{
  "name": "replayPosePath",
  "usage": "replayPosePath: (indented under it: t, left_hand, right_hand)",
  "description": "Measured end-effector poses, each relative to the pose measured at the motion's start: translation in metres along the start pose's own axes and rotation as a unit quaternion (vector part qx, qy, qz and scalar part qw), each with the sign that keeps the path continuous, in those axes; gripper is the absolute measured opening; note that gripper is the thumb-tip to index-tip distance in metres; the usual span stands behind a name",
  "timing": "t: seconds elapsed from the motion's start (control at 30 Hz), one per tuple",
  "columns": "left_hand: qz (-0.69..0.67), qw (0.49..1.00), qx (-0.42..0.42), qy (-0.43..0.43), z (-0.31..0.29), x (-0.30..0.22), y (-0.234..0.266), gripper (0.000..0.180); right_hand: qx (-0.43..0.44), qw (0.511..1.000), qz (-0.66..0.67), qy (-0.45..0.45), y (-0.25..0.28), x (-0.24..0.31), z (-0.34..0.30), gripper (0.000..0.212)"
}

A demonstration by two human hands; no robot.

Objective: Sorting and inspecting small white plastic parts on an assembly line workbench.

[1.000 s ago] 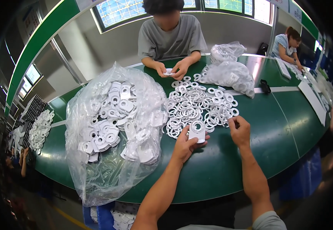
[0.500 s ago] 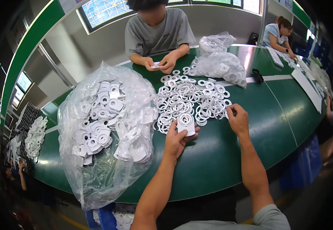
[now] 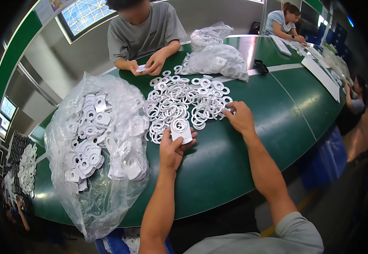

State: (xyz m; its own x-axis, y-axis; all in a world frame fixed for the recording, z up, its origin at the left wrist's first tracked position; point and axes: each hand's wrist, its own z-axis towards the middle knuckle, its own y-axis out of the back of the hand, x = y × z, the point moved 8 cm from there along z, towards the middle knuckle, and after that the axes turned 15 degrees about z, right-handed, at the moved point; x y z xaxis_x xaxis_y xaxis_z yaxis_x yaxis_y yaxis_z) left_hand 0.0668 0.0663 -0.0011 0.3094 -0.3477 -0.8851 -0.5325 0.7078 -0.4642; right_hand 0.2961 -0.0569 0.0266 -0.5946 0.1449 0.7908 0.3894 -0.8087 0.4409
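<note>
White square label (image 3: 219, 64), on clear bag (image 3: 199, 62), print not legible

The bare left forearm (image 3: 160, 203) and right forearm (image 3: 266, 171) stretch forward; the left hand (image 3: 172, 153) grips, thumb in front; the right hand (image 3: 240, 120) angles leftward, thumb and forefinger close together

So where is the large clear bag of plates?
In the head view, the large clear bag sits on the green table at left, beside the white ring pile and left of the left hand.

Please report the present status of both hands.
Left hand holding round-ended white plate. Right hand at white ring pile's edge. Clear plastic bag farther left.
</note>
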Motion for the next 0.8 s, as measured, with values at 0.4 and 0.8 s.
replayPosePath:
  t: [0.4,0.8]
  left_hand:
    - [0.014,1.000,0.002,0.017,0.000,0.003,-0.003,0.053]
    - [0.003,1.000,0.000,0.017,-0.001,-0.001,-0.002,0.053]
  right_hand:
    - [0.011,0.961,0.240,-0.139,-0.004,0.003,0.000,0.014]
    - [-0.163,0.975,0.039,0.147,0.011,0.080,-0.009,0.016]
